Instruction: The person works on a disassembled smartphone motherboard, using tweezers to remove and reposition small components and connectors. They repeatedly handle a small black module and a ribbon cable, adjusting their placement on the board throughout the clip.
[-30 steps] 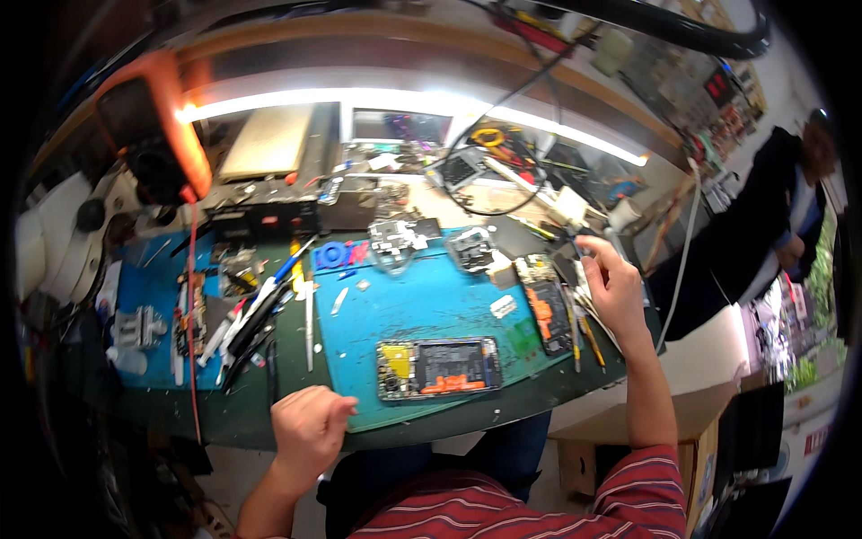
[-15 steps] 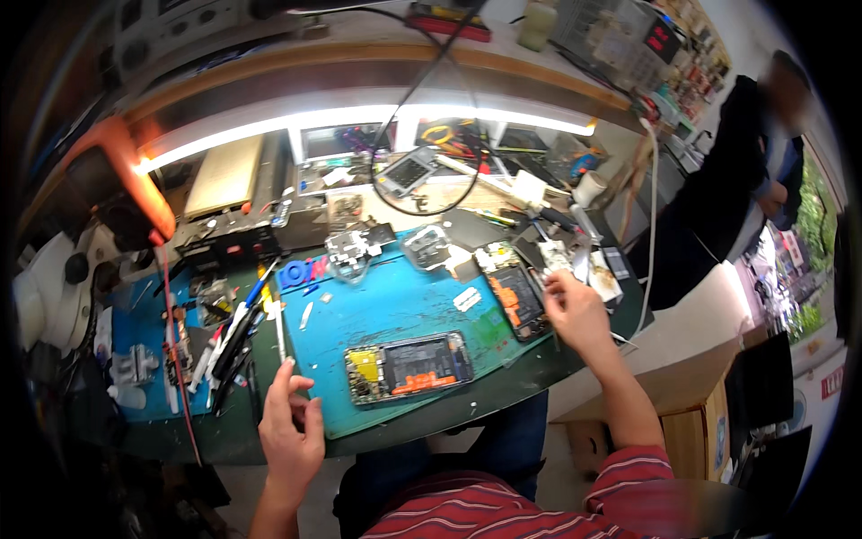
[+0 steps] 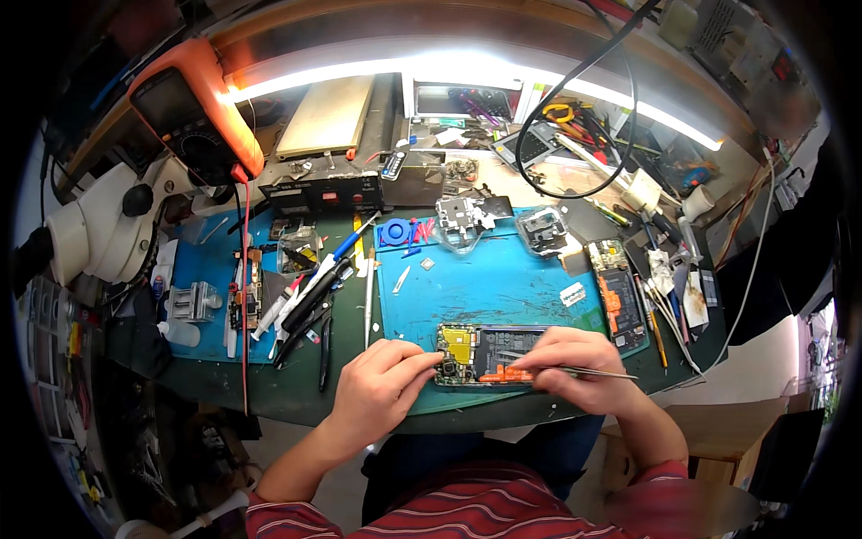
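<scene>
An opened smartphone (image 3: 492, 345) lies at the near edge of the blue mat, showing its circuit board, a yellow patch, a dark battery and orange strips. My left hand (image 3: 382, 382) is closed in a pinch at the phone's left end, beside the board. Metal tweezers (image 3: 600, 372) are gripped in my right hand (image 3: 579, 359), which hovers over the battery side. Their points face left above the battery, and my fingers cover part of the phone's right end.
A second opened phone (image 3: 614, 292) lies to the right, near pens and tools. On the blue mat (image 3: 485, 287) sit clear holders with small parts. Several screwdrivers and pens (image 3: 314, 296) cluster on the left, below an orange multimeter (image 3: 193, 117). A black cable (image 3: 539, 126) loops over the back.
Both hands have come to the phone on the mat; the right came from the tools on the right and now has tweezers. The view has turned, and the person at right is mostly out of sight.
</scene>
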The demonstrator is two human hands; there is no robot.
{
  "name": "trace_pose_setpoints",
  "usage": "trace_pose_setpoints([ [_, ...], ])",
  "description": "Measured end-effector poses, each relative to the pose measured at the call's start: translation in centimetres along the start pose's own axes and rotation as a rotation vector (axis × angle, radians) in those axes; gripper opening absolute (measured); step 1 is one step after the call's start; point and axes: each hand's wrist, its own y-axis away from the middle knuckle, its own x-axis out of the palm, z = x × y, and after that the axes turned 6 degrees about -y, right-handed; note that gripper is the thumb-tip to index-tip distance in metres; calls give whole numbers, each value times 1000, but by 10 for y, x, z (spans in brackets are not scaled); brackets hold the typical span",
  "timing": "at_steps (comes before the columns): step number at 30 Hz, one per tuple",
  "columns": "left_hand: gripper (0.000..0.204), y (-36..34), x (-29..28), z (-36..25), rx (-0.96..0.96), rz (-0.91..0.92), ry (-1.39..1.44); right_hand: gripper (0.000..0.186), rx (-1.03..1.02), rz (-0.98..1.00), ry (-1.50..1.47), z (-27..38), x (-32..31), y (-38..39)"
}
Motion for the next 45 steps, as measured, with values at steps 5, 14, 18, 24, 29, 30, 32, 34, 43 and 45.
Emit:
trace_pose_setpoints([
  [5,23,0,1,2,30,-8,-37,15,-17,55,14,-15,13,-37],
  [14,29,1,1,2,59,36,-76,17,-127,41,18,-44,27,-35],
  [18,31,2,0,3,82,47,-100,20,-115,80,46,-43,25,-35],
  [24,34,3,1,2,142,54,-178,20,-145,93,59,-44,25,-36],
  [29,36,5,1,2,143,45,-178,17,-161,65,18,-44,24,-36],
  [30,36,6,0,4,142,44,-168,17,-164,64,7,-45,24,-35],
  [32,37,9,-1,5,159,43,-173,17,-169,75,7,-45,24,-35],
  [34,37,11,-3,4,192,43,-204,17,-174,78,7,-47,25,-34],
  [43,38,11,-4,3,218,61,-264,17,-181,87,24,-49,26,-35],
  [45,37,12,-5,3,227,61,-263,17,-185,92,24,-49,26,-35],
])
